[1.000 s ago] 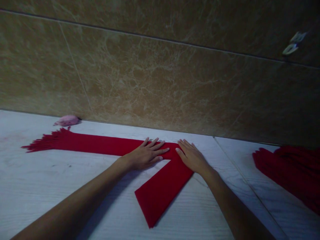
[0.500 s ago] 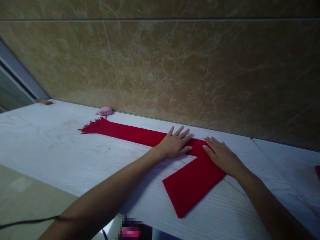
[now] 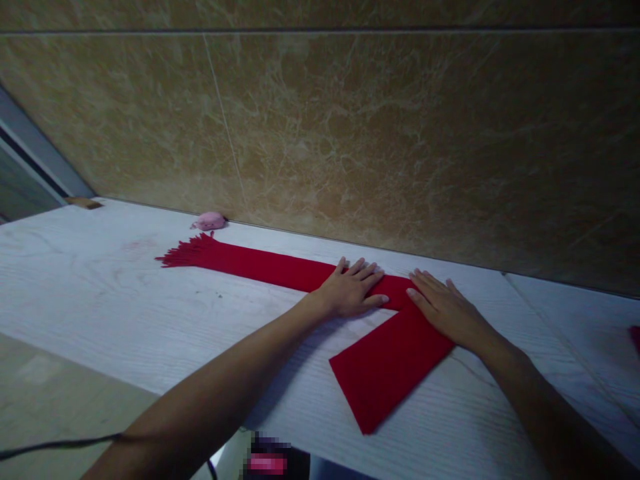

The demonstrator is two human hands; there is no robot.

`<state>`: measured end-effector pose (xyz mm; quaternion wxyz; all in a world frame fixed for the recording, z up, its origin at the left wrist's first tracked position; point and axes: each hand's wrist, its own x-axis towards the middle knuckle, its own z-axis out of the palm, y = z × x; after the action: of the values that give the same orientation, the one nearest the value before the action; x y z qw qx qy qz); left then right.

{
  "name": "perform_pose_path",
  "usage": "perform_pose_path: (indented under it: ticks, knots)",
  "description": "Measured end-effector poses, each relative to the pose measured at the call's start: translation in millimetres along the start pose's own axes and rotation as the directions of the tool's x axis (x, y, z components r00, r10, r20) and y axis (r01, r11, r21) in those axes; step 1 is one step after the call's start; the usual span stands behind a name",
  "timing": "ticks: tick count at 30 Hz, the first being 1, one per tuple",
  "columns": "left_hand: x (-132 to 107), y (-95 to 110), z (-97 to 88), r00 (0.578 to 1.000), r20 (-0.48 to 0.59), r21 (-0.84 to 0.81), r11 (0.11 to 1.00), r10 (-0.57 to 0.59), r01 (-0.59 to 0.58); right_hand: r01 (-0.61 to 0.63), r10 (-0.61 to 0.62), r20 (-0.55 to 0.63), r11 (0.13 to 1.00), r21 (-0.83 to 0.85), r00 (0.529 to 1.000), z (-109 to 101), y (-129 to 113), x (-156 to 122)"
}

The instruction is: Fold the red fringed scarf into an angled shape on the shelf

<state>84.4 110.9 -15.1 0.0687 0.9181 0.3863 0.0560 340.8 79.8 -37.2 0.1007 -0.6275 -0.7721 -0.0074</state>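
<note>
A red scarf [image 3: 265, 265] lies flat along the table, its fringed end at the left. At its right the cloth turns at an angle, and a folded section points down toward the table's front edge. My left hand [image 3: 350, 290] rests flat on the long strip, fingers spread. On the corner where the scarf bends, my right hand [image 3: 445, 307] lies palm down with its fingers stretched out. The cloth beneath both palms is hidden.
The white wood-grain table [image 3: 100, 287] runs along a brown marbled wall [image 3: 350, 133]. A small pink object [image 3: 210, 221] sits against the wall beyond the fringe. A wooden piece [image 3: 84, 203] lies at the far left corner. Something dark red [image 3: 635, 337] shows at the right edge.
Both hands stay on the scarf with only slight shifts; my left fingers have come a little closer together. The folded section sits slightly farther right in view.
</note>
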Motion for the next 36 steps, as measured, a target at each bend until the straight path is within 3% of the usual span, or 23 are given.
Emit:
perform_pose_path:
  ticks: [13, 36]
  knots:
    - [-2.0, -0.6, 1.2, 0.999, -0.053, 0.012, 1.000, -0.007, 0.007, -0.020, 0.020, 0.001, 0.999, 0.032, 1.000, -2.7, -6.3, -2.2]
    - [-1.8, 2.6, -4.0, 1.000, -0.009, 0.042, 0.999, -0.026, 0.027, -0.028, 0.028, -0.010, 0.999, 0.040, 1.000, -3.1, -5.9, -1.4]
